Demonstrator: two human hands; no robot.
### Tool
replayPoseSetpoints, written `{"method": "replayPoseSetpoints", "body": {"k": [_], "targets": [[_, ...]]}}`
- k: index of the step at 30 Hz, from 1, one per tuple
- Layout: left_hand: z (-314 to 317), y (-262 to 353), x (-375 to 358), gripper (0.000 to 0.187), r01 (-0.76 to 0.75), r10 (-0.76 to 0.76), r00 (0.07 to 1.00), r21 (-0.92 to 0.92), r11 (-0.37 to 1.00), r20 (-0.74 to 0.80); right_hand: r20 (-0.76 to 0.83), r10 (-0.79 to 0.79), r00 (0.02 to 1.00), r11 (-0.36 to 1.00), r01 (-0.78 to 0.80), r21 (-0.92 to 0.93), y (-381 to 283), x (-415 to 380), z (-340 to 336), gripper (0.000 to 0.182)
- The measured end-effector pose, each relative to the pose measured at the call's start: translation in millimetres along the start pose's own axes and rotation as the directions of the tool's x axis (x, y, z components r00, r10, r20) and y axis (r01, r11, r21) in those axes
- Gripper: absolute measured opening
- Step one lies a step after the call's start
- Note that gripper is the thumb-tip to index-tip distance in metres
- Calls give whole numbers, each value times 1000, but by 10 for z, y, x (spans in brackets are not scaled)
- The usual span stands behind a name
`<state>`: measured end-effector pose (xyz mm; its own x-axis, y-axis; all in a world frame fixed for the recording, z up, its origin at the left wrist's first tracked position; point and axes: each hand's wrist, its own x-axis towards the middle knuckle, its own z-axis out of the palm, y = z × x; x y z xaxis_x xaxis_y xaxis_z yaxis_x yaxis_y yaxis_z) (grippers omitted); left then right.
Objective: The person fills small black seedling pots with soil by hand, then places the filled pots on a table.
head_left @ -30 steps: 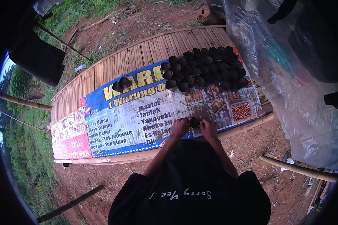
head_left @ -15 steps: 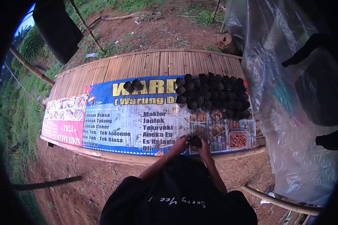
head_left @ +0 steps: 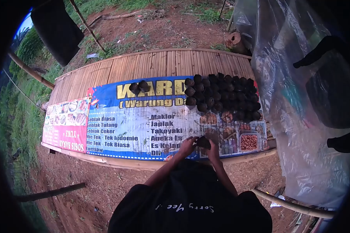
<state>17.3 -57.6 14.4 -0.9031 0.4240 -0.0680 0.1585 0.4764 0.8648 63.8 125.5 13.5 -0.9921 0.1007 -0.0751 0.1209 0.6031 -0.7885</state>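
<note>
In front of my body, near the front edge of the bamboo platform, my left hand (head_left: 187,146) and my right hand (head_left: 212,148) hold a small black seedling bag (head_left: 202,142) between them. The left fingers press on its left side and the right fingers curl round the other side. What is inside it is too dark to see. Beyond my hands, a block of similar black seedling bags (head_left: 221,95) stands in close rows on the printed banner (head_left: 116,130). Two more dark seedling bags (head_left: 139,88) sit apart, farther left on the banner.
The banner covers much of the slatted bamboo platform (head_left: 144,64). Clear plastic sheeting (head_left: 287,155) hangs along the right side. A bamboo pole (head_left: 291,204) juts in at lower right, and a dark pole (head_left: 52,192) at lower left. Dark cloth (head_left: 58,31) hangs at upper left.
The view has shifted slightly. Both hands stay on the black seedling bag, which sits at a slightly different angle between the fingers. The rows of bags look unchanged.
</note>
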Motion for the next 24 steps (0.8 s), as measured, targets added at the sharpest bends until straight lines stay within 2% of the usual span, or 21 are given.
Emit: {"method": "replayPoseSetpoints", "body": {"k": [1, 3, 5, 7, 9, 11, 12, 15, 18, 20, 21, 23, 24], "targets": [[-13, 31, -3, 40, -2, 2, 1000, -3, 1000, -13, -25, -23, 999, 998, 24, 50, -8, -11, -6, 62], [48, -46, 17, 41, 16, -19, 999, 80, 997, 43, -11, 54, 998, 998, -54, 9, 102, -44, 51, 62], [45, -4, 33, 42, -21, 18, 999, 71, 997, 47, -28, -4, 1000, 999, 2, -50, 67, -26, 6, 61], [45, 37, -7, 44, -11, 11, 1000, 71, 997, 12, -20, 23, 1000, 999, -24, -36, 5, -56, -39, 61], [45, 35, -31, 47, 6, -9, 999, 85, 996, 39, -11, 37, 999, 999, -37, -21, -1, -58, -24, 60], [43, 49, -16, 49, -24, 22, 999, 53, 998, 42, -25, -49, 998, 997, 47, -67, 147, -24, 45, 59], [41, 51, -27, 49, -22, 19, 999, 52, 998, 50, -26, -41, 999, 997, 39, -66, 114, -39, 22, 59], [17, 52, -33, 48, -52, 47, 997, 75, 996, 66, -15, -53, 998, 998, 53, 35, 11, -48, -66, 59], [8, 97, -77, 40, -23, 19, 999, 162, 987, 27, -12, -99, 995, 993, 98, -65, -1, -110, -116, 62], [-24, 184, -62, 29, 41, -30, 994, 96, 995, -104, -129, -48, 990, 998, 52, 24, 115, -134, -81, 48], [-53, 249, -46, 29, 37, -27, 995, 98, 995, -99, -134, -45, 990, 998, 49, 25, 84, -118, -97, 48], [-107, 391, -33, 20, 111, -97, 990, 140, 984, -104, -89, 226, 970, 973, -222, 56, -68, -95, -163, 32], [-125, 443, -24, 20, 112, -99, 990, 142, 984, -96, -90, 234, 968, 971, -230, 59, -141, -87, -198, 32]]}}
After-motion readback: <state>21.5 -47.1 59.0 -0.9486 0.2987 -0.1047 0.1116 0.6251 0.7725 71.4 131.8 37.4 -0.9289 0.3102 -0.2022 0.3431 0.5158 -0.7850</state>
